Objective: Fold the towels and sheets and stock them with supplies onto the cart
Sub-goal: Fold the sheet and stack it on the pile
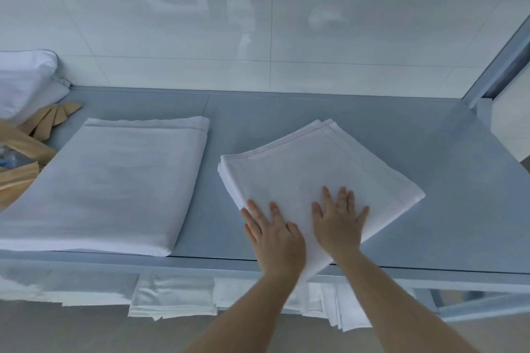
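A small folded white cloth lies askew on the grey shelf top, its near corner hanging over the front edge. My left hand and my right hand both press flat on its near part, fingers straight and spread. A larger folded white sheet lies to the left on the same surface, apart from the small cloth.
A white pillow and tan paper-like pieces sit at the far left. Several folded white linens lie on a lower shelf under the front edge. A glossy white wall stands behind; a metal frame post rises at the right.
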A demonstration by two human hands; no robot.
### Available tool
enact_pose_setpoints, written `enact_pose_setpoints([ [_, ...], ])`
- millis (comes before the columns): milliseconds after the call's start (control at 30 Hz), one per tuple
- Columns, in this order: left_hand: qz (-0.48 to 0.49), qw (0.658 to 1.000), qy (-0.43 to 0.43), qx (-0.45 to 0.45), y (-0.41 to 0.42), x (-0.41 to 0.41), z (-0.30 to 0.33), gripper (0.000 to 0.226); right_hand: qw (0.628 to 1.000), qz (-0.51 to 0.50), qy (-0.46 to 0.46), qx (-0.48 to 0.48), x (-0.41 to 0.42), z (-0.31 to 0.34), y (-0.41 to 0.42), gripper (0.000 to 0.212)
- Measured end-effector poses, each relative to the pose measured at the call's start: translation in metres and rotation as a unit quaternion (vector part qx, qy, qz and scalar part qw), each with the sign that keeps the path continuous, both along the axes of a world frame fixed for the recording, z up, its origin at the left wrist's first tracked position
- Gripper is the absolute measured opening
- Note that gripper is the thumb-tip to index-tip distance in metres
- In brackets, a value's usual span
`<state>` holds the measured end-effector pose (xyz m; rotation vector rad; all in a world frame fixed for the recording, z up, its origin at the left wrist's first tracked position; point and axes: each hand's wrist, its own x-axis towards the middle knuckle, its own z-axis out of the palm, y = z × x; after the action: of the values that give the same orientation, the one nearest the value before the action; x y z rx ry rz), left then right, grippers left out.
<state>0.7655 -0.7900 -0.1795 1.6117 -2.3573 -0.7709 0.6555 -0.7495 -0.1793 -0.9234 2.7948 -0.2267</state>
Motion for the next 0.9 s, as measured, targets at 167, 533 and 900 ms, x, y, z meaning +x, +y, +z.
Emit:
enact_pose_setpoints([
  [167,-0.065,0.993,-0.007,-0.098,-0.021,0.011,0.006,0.058,0.989,-0.137,-0.05,-0.006,0.018,0.004,-0.011,0.066],
  [533,-0.326,0.909,-0.176,-0.189,-0.173,-0.018,0.018,0.061,0.994,0.058,0.056,0.069,-0.025,-0.018,-0.001,0.073],
  [900,-0.414,0.879,-0.142,-0.191,-0.144,-0.013,-0.022,0.07,0.934,0.323,0.106,0.104,-0.114,-0.006,0.011,0.06],
])
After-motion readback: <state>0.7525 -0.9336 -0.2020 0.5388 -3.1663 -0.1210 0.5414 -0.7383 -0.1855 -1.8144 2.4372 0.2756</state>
